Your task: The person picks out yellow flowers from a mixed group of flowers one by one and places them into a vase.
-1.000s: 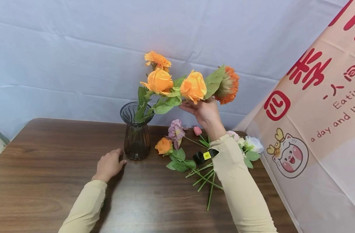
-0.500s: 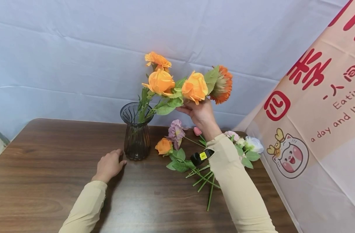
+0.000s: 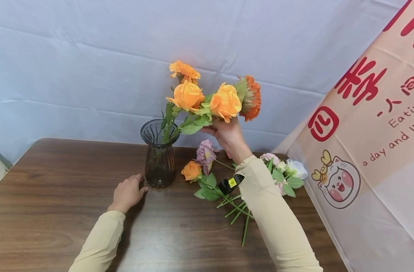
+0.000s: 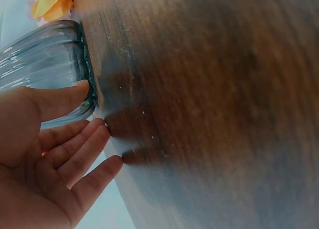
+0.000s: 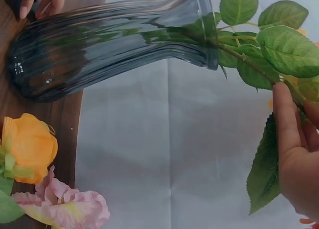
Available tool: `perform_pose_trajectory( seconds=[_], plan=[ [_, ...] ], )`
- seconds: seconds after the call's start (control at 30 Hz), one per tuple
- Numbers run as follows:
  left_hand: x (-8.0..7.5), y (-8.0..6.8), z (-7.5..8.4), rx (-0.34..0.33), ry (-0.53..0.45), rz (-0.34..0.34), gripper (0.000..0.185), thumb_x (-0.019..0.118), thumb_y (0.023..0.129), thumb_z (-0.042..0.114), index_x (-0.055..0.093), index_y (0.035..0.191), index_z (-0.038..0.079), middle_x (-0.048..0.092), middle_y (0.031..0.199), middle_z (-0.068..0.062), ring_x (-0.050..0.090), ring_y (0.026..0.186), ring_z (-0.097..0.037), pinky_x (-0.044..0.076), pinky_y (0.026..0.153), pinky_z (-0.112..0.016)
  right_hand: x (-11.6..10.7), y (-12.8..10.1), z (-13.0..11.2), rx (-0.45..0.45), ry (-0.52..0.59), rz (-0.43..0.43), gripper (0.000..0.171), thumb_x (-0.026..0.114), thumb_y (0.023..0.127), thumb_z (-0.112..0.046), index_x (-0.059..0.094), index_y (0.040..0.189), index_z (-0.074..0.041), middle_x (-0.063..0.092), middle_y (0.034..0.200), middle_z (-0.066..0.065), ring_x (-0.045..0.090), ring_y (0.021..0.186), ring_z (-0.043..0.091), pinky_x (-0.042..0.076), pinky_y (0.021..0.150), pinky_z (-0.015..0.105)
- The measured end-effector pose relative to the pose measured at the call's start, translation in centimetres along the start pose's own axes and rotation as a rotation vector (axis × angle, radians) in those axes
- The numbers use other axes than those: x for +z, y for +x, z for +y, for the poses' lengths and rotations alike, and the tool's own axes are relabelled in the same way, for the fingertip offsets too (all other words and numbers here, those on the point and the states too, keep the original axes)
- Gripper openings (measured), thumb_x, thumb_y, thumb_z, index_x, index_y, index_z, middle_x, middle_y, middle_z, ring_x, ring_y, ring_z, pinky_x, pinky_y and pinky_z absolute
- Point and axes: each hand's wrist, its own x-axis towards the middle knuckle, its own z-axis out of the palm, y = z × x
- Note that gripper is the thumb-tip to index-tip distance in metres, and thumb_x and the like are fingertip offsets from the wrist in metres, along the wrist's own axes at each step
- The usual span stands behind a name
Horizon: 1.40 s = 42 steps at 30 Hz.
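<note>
A grey ribbed glass vase (image 3: 160,162) stands upright on the table and holds several orange flowers. Beside its base, my left hand (image 3: 127,193) rests on the table, fingers relaxed; the thumb overlaps the vase in the left wrist view. My right hand (image 3: 229,134), up to the right of the rim, holds a leafy stem (image 5: 256,69) that runs into the vase mouth. A deep-orange, many-petalled flower (image 3: 251,98) sits just beyond this hand and moves with it. An orange rose (image 3: 226,102) partly hides the fingers. Another orange rose (image 3: 187,95) and an orange ruffled flower (image 3: 184,70) rise above the vase.
On the table (image 3: 50,211) right of the vase lie a small orange rose (image 3: 191,170), a purple flower (image 3: 205,154) and a white-blue flower (image 3: 296,169). Several green stems (image 3: 245,230) cross under the right forearm. A pale cloth (image 3: 108,75) hangs behind; a printed banner (image 3: 373,113) stands right.
My right hand has shifted left toward the vase, and the deep-orange flower has moved left with it. The vase and my left hand have stayed in place.
</note>
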Motion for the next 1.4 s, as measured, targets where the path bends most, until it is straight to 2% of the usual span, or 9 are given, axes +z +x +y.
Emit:
perform_pose_trajectory(
  seconds=[0.17,0.3,0.53,0.77,0.87,1.1,1.27,1.4],
  plan=[
    [0.1,-0.1,0.0,-0.007,-0.001,-0.013,0.039,0.067,0.083,0.021,0.056,0.111,-0.004,0.059,0.105,-0.021,0.057,0.085,-0.043,0.046,0.068,-0.054,0.4,0.0,0.6,0.036,-0.02,-0.013,0.049,0.04,0.087,0.018,0.038,0.133,0.001,0.059,0.101,0.011,0.066,0.075,0.025,0.053,0.072,0.04],
    [0.0,0.0,0.0,-0.009,-0.002,-0.011,0.039,0.067,0.083,0.021,0.056,0.112,-0.004,0.059,0.106,-0.021,0.057,0.086,-0.043,0.046,0.069,-0.054,0.8,0.1,1.0,0.042,-0.024,-0.022,0.051,0.042,0.086,0.018,0.037,0.135,0.002,0.061,0.1,0.012,0.067,0.072,0.025,0.052,0.073,0.042],
    [-0.1,0.1,-0.1,-0.006,-0.001,-0.001,0.04,0.067,0.083,0.021,0.056,0.112,-0.004,0.059,0.108,-0.022,0.057,0.088,-0.044,0.045,0.071,-0.054,1.1,0.0,1.3,0.039,-0.032,-0.055,0.05,0.042,0.088,0.015,0.035,0.136,0.001,0.055,0.11,0.016,0.066,0.075,0.024,0.051,0.075,0.043],
    [-0.1,0.0,-0.1,-0.008,0.0,-0.008,0.04,0.067,0.083,0.02,0.056,0.113,-0.005,0.059,0.108,-0.022,0.057,0.087,-0.043,0.046,0.07,-0.054,1.4,-0.1,1.6,0.044,-0.029,-0.098,0.053,0.043,0.087,0.018,0.035,0.136,-0.001,0.053,0.113,0.016,0.066,0.079,0.024,0.049,0.079,0.047],
    [-0.1,0.0,0.0,-0.007,-0.003,-0.008,0.041,0.067,0.083,0.02,0.055,0.113,-0.005,0.058,0.109,-0.023,0.057,0.087,-0.043,0.046,0.07,-0.053,1.6,-0.1,1.9,0.056,-0.041,-0.116,0.054,0.043,0.087,0.019,0.034,0.137,0.0,0.054,0.111,0.016,0.065,0.079,0.025,0.049,0.08,0.047],
    [0.1,0.1,-0.1,-0.003,-0.001,-0.005,0.041,0.067,0.083,0.02,0.055,0.113,-0.005,0.059,0.107,-0.022,0.057,0.087,-0.042,0.046,0.07,-0.053,1.7,-0.2,2.9,0.091,-0.144,-0.178,0.037,0.043,0.09,0.012,0.041,0.127,0.009,0.06,0.082,0.014,0.064,0.077,0.028,0.043,0.085,0.053],
    [0.0,0.0,-0.1,0.0,-0.002,-0.006,0.042,0.067,0.083,0.02,0.055,0.115,-0.005,0.058,0.109,-0.022,0.057,0.088,-0.043,0.046,0.071,-0.053,1.8,-0.3,3.1,0.099,-0.188,-0.169,0.027,0.043,0.091,0.01,0.046,0.118,0.013,0.061,0.08,0.018,0.065,0.074,0.028,0.042,0.085,0.056],
    [0.1,0.0,-0.1,-0.003,-0.006,-0.007,0.043,0.067,0.083,0.02,0.054,0.116,-0.005,0.058,0.109,-0.023,0.057,0.089,-0.043,0.046,0.072,-0.053,1.8,-0.4,3.3,0.107,-0.289,-0.165,0.025,0.042,0.092,0.007,0.048,0.116,0.012,0.059,0.083,0.025,0.064,0.072,0.027,0.047,0.08,0.052]
  ],
)
